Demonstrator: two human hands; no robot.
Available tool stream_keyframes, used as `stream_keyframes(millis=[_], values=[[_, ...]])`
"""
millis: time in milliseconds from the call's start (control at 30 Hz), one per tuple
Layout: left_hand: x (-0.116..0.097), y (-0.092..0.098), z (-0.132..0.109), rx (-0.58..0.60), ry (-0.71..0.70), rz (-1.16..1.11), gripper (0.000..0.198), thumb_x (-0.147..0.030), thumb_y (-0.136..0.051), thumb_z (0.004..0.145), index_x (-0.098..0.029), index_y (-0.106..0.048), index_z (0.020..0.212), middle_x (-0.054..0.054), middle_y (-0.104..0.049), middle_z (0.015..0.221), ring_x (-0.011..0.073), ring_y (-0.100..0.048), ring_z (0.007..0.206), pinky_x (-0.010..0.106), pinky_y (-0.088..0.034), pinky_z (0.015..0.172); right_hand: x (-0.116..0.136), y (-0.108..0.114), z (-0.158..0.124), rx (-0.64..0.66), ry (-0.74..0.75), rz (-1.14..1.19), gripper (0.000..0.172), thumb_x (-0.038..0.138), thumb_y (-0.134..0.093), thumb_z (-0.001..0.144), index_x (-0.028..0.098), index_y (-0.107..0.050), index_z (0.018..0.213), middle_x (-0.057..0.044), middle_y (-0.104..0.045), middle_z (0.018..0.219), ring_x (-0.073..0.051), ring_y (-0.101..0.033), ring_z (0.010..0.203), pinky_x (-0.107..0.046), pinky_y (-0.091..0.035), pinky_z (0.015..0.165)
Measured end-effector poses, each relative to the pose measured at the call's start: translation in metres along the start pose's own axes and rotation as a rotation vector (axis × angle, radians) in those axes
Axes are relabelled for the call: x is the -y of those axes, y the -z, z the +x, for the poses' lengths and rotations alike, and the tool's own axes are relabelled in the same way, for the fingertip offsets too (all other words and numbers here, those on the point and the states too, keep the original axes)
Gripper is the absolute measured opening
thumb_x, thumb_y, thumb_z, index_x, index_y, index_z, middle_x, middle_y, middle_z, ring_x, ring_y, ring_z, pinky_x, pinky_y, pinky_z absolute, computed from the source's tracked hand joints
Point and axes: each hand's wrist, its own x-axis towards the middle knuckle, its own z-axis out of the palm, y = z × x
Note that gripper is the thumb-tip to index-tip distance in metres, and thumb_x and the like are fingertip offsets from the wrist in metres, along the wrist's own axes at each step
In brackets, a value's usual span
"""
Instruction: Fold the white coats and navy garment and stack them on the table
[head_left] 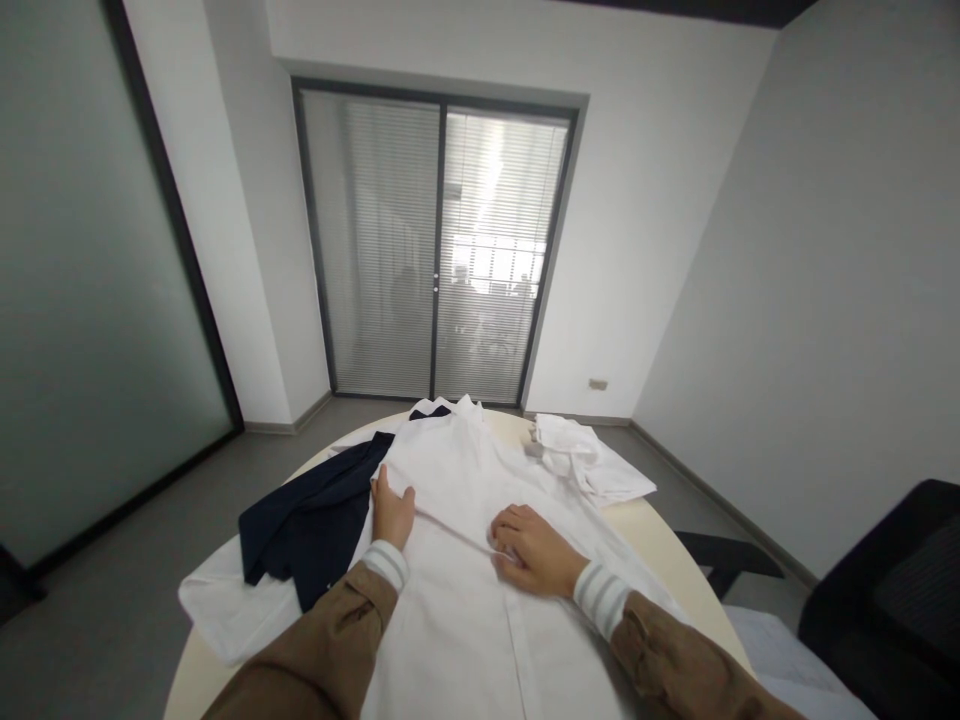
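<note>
A white shirt lies spread over a round table, its collar end toward the far edge and a part of it folded across the upper half. At the left side of that fold, my left hand grips the cloth, with some fingers hidden. My right hand rests near the shirt's middle, fingers curled and thumb below, closed on the lower edge of the fold. Under and beside the shirt's left side are a dark navy garment and more white cloth.
The pale round table shows its rim at the right. Another crumpled white garment lies at its far right. A black chair stands at the right, with white cloth beside it. A glass door with blinds is beyond.
</note>
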Motion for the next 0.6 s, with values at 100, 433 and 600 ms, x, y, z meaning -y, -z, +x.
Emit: stream_keyframes(millis=[100, 433, 600], values=[[0.001, 0.0, 0.0, -0.01, -0.009, -0.007, 0.077, -0.006, -0.064, 0.075, -0.014, -0.032, 0.145, 0.018, -0.035, 0.149, 0.0279, -0.024, 0.146, 0.039, -0.02, 0.121, -0.003, 0.003, 0.004, 0.086, 0.013, 0.073, 0.018, 0.031, -0.052, 0.09, 0.02, -0.065, 0.084, -0.005, -0.067, 0.09, -0.019, -0.059, 0.093, -0.032, -0.045, 0.087], [-0.004, 0.002, -0.005, -0.014, -0.006, -0.011, 0.079, 0.001, -0.061, 0.075, -0.012, -0.029, 0.146, 0.02, -0.031, 0.148, 0.0283, -0.031, 0.143, 0.039, -0.021, 0.12, -0.031, -0.018, 0.001, 0.113, -0.227, 0.013, 0.061, 0.057, -0.041, 0.095, 0.029, -0.038, 0.149, -0.006, -0.024, 0.161, -0.029, -0.019, 0.148, -0.05, -0.017, 0.119], [-0.006, 0.003, -0.005, -0.027, -0.023, -0.013, 0.082, -0.002, -0.064, 0.076, -0.016, -0.027, 0.148, 0.017, -0.035, 0.142, 0.0266, -0.037, 0.138, 0.038, -0.025, 0.119, -0.029, -0.018, -0.002, 0.077, -0.228, 0.039, 0.061, 0.059, -0.038, 0.096, 0.029, -0.04, 0.148, -0.006, -0.026, 0.16, -0.028, -0.02, 0.148, -0.049, -0.018, 0.12]])
